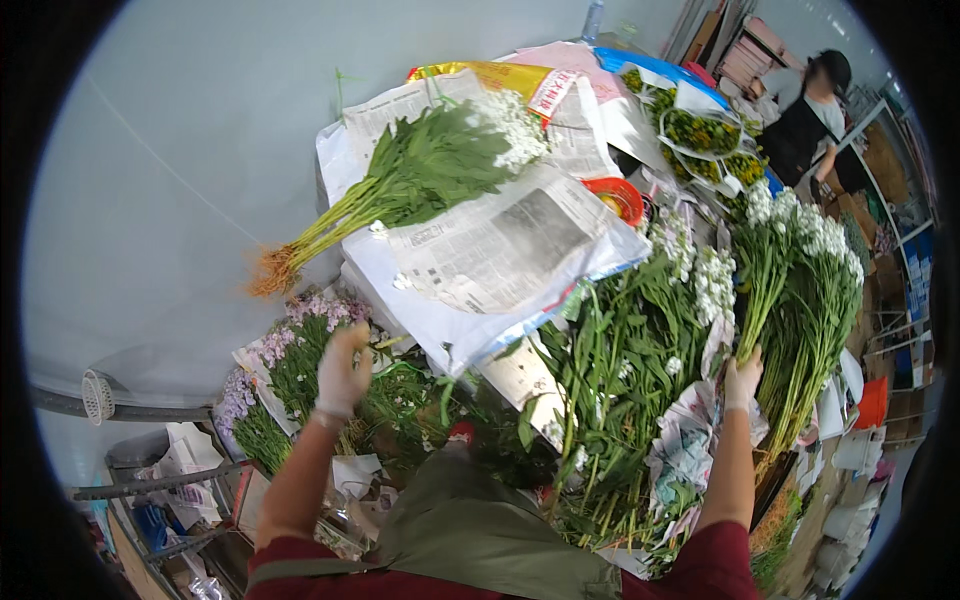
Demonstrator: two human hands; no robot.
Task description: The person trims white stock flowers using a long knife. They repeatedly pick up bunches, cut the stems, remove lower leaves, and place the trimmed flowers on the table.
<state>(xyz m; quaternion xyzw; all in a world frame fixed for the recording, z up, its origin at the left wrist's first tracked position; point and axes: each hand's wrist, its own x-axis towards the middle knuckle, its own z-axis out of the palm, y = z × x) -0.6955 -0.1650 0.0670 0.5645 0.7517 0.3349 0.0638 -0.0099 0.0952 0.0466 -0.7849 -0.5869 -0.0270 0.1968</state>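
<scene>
My right hand (742,379) is closed around the green stems of some white stock flowers (763,281) at the right. My left hand (345,371), slightly blurred, is raised over greenery on the left; a short stem piece (391,342) shows by its fingertips, and whether the hand grips it is unclear. A bundle of white-flowered stems with roots (405,172) lies across newspaper sheets (510,232) on the bench in front of me. Loose white stock stems (622,360) are heaped between the bench and my right arm. Another rooted bunch (810,337) leans just right of my right hand.
Pink and lilac flower bunches (300,337) stand at the left. A red plastic basket (619,199) sits at the bench's right side, near wrapped yellow flowers (701,135). A person in a black cap (806,120) stands at the upper right. An orange-red bucket (872,403) is at far right.
</scene>
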